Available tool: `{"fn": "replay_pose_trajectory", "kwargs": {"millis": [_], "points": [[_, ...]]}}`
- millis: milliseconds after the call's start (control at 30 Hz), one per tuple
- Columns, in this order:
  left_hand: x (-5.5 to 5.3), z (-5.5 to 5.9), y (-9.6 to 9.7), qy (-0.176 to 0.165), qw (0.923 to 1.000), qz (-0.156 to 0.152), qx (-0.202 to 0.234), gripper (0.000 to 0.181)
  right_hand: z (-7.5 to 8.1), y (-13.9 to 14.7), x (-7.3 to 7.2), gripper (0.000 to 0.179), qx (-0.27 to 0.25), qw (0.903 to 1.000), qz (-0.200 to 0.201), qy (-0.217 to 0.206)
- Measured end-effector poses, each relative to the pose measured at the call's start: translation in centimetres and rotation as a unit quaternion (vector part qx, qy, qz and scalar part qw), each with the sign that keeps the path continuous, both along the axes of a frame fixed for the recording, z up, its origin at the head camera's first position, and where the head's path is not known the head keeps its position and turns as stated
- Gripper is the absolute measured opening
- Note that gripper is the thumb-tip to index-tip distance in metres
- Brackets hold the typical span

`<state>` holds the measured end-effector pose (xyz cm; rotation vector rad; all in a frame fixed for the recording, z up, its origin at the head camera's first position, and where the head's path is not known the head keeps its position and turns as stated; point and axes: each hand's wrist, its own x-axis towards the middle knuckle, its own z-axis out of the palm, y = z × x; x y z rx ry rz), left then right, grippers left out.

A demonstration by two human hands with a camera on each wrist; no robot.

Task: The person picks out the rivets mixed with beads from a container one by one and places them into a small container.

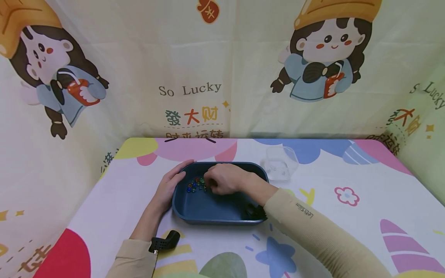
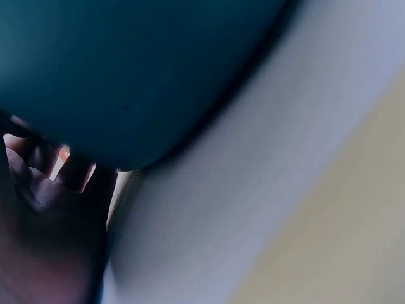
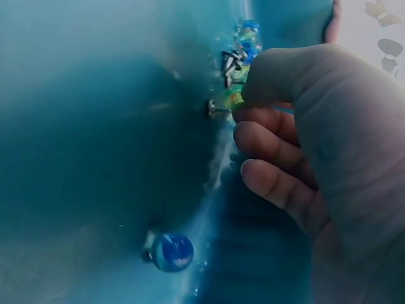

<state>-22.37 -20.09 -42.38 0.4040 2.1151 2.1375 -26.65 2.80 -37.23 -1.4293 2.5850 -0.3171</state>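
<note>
A dark blue rectangular tray (image 1: 215, 222) sits on the table. My left hand (image 1: 167, 190) grips its far left corner, thumb at the rim and fingers along the outside. Inside the tray, my right hand (image 1: 224, 179) reaches down with curled fingers beside a cluster of glass marbles (image 1: 194, 185). In the right wrist view, thumb and index finger come together at a yellow-green marble (image 3: 234, 99) and a small flat-headed metal screw (image 3: 218, 109); I cannot tell whether they pinch either one. More metal pieces (image 3: 233, 61) lie just beyond. A blue marble (image 3: 172, 252) rests apart from them.
Behind the tray's right corner stands a clear plastic container (image 1: 281, 166). A black wrist device (image 1: 165, 241) is strapped to the left wrist. The patterned tabletop (image 1: 347, 231) extends to both sides, with a printed cloth (image 1: 250, 116) hanging at the back.
</note>
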Motion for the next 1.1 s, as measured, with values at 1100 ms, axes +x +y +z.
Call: {"fn": "replay_pose_trajectory", "kwargs": {"millis": [1100], "points": [[0.0,-0.3,0.1,0.005,0.9999,0.011,0.001,0.045,2.4,4.1,-0.3,0.008,-0.314,0.9444,-0.08,0.054]]}}
